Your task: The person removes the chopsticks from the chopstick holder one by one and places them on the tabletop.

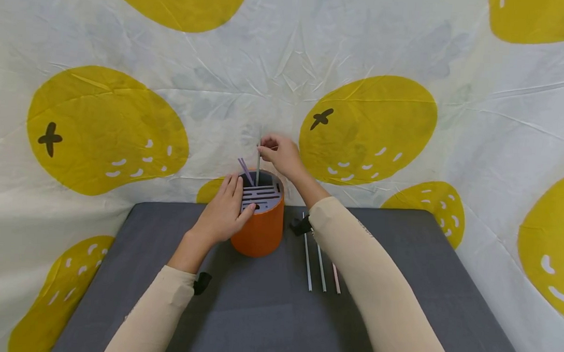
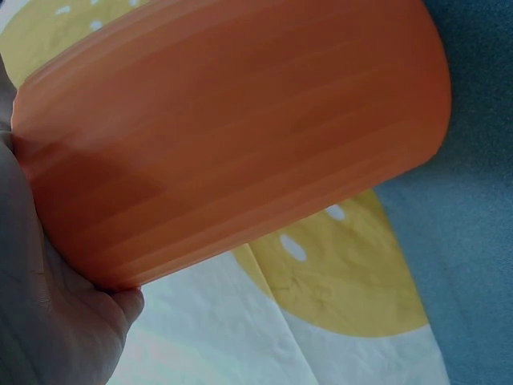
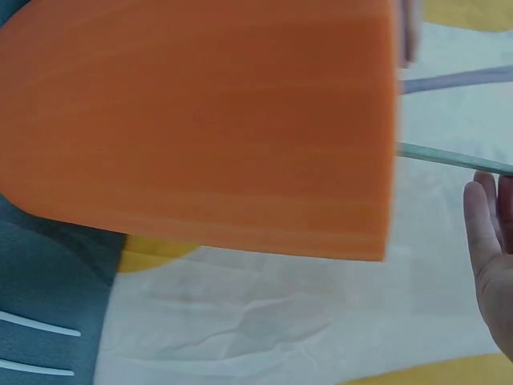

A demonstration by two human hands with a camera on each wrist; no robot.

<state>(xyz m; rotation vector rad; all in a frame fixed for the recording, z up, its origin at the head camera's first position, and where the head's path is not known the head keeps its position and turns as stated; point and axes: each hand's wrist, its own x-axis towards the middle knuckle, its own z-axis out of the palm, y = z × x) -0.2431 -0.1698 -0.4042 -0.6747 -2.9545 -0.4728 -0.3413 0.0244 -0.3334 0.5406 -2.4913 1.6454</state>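
— Right hand (image 1: 282, 156): fingertips (image 1: 262, 150) pinched on the top end of a thin grey plastic straw (image 1: 258, 170), held upright, lower end down in the grey slotted lid (image 1: 261, 195) of the round orange plastic holder (image 1: 260, 224). Which slot exactly? Hard to tell from the head view; too small.

— Left hand (image 1: 225, 211): fingers fairly straight, laid over the near-left rim and lid, thumb on the lid's front edge. More a steadying press than a firm grip. Palm against the orange wall in the left wrist view.

— Beside the grey one, a thin purple plastic straw (image 1: 245, 170), leaning left out of the lid. Just beside, not clearly touching.

— Further out: three loose thin straws (image 1: 321, 266) flat on the dark grey table mat (image 1: 258, 310), right of the holder, partly under the right forearm. Wrinkled white backdrop cloth with yellow fruit shapes (image 1: 367, 127) behind and around.

— Risks, as a judgement?

— A pinch that high means little control of the bottom tip: could miss the slot, catch on an edge, bend or buckle if pushed. Could also knock the purple one askew. With only a light press on the rim, a sideways shove could tip or slide the holder. And the right sleeve, so near the loose ones, could roll them across the mat.
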